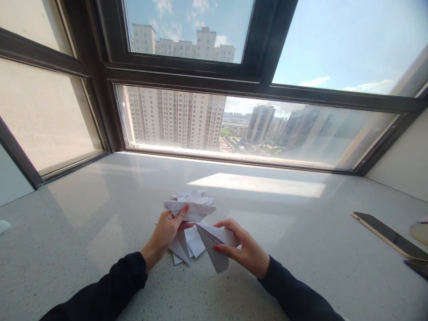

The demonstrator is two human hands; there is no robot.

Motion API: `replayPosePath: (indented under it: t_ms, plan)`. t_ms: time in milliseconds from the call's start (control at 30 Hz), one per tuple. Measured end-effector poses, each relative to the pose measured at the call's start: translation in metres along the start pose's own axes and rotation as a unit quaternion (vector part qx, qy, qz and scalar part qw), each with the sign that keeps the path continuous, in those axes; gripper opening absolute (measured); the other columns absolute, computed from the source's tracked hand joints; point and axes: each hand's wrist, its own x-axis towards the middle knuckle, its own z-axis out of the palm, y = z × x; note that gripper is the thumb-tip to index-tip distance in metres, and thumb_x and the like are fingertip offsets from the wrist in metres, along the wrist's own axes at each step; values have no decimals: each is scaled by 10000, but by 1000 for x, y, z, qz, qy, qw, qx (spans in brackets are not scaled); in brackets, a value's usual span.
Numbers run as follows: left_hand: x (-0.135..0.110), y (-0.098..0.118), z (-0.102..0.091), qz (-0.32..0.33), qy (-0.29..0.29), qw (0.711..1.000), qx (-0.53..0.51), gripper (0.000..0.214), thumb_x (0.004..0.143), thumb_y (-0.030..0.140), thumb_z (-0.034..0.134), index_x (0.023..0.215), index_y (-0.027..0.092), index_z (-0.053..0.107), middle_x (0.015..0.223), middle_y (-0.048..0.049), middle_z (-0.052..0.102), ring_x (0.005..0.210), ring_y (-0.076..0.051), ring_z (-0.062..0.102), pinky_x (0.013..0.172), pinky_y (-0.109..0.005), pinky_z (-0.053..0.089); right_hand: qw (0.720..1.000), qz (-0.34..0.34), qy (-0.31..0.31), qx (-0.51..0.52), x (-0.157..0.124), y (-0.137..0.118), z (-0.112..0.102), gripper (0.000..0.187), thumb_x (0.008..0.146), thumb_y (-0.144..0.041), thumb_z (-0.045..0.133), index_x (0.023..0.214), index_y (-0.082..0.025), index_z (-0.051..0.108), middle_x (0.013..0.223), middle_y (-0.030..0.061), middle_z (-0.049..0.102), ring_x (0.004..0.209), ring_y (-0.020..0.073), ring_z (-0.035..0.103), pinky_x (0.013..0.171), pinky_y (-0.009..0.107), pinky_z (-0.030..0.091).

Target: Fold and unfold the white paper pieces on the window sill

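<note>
The left hand (167, 229) pinches a lengthwise-creased white paper strip (200, 211) over the pile of folded papers (196, 243); nearer and right, the right hand (245, 249) clamps a plain, winged piece (216, 261) between thumb and fingers. Overlap probably hides some papers.

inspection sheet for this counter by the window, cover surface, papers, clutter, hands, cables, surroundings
Surface: pale speckled counter, sunlit patch near the window.
Job's things: left-hand folded paper, right-hand folded paper, and a loose pile of folded papers on the counter, partly hidden.
Clutter: phone-like slab at the picture's right; dark item beside it and white item at the far left, both cut off, unclear.
Hands: left hand and right hand each pinch a folded paper.
Cables: nothing seen.
Surroundings: dark window frames; tall buildings and sky outside.
</note>
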Motion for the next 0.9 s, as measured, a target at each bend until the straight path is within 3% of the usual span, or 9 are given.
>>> replayPosePath:
  t_ms: [200,300,533,700,900]
  plan:
    - [-4,2,5,-22,-12,1000,7,265,729,226,588,974,125,606,878,-54,675,725,-166,639,651,-253,548,999,-18,44,1,1,-4,-3,286,781,-423,446,888,-175,540,799,28,508,702,147,491,597,244,397]
    - [-5,4,6,-30,-16,999,9,256,732,218,584,967,119,608,854,-59,680,700,-166,642,662,-275,548,997,-15,81,6,1,-3,-5,282,767,-425,470,853,-169,552,759,21,498,679,146,495,585,246,405]
    - [-5,6,6,-30,-9,999,5,246,733,208,582,957,110,608,838,-64,682,716,-176,642,640,-273,550,984,68,134,98,5,5,-8,334,680,-470,560,819,-167,527,716,21,564,650,168,532,535,262,441]
    - [-6,4,6,-46,-16,999,0,251,706,240,613,907,89,619,805,-82,683,687,-180,645,636,-287,551,976,63,165,130,7,9,-11,347,695,-489,534,795,-157,523,666,10,555,587,144,517,501,252,431]
    - [-8,2,7,-58,-37,998,4,302,674,287,639,899,86,621,797,-92,679,687,-201,646,563,-268,554,975,48,198,86,8,8,-13,335,738,-475,489,799,-150,544,602,-1,538,505,117,472,424,227,377]
